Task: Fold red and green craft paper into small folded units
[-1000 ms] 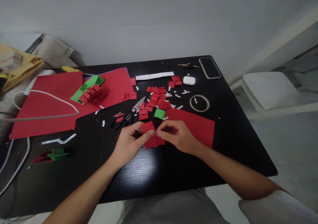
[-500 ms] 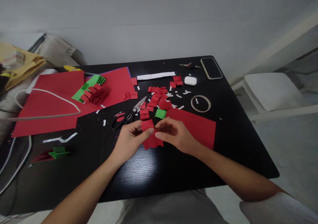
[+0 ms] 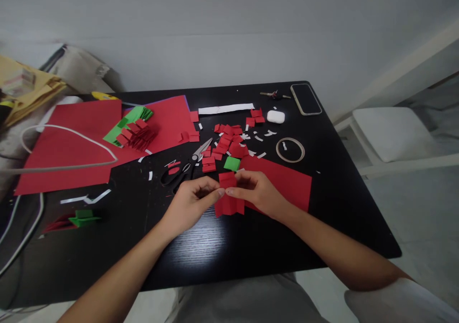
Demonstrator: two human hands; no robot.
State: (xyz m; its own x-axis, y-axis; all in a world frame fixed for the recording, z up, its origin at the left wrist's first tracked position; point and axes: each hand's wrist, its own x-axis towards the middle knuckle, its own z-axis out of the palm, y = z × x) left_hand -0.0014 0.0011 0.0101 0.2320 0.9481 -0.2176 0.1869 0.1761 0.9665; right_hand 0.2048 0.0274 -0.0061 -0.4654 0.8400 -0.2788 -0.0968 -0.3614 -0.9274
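Red folded paper (image 3: pixel 229 207), one piece with upright creases, sits between the two hands I watch through the head camera, over the near middle of the tabletop (image 3: pixel 201 265). The fingers of the left hand (image 3: pixel 193 202) pinch its left side, thumb toward me; those of the right hand (image 3: pixel 263 194) pinch its right side, and the two thumb tips nearly meet. I cannot tell whether its lower edge touches the wood.

Just beyond the hands I count one green square (image 3: pixel 232 164) and, to its left, one pair of scissors (image 3: pixel 195 157) with its blades pointing to the far right. Small red pieces (image 3: pixel 224 142) lie heaped past them, overlapping too much for me to count. One red sheet (image 3: pixel 287 182) spreads to the right, partly under the right hand.

Farther right I have one ring (image 3: pixel 292 161) lying flat, one white case (image 3: pixel 276 116) and, at the far right corner, one phone (image 3: pixel 306 99). One long white strip (image 3: pixel 225 109) lies along the far side.

On the left, one green folded stack (image 3: pixel 124 124) and one red folded stack (image 3: pixel 138 135) rest together on red sheeting (image 3: pixel 79 144), with one yellow-handled tool (image 3: pixel 103 96) behind.
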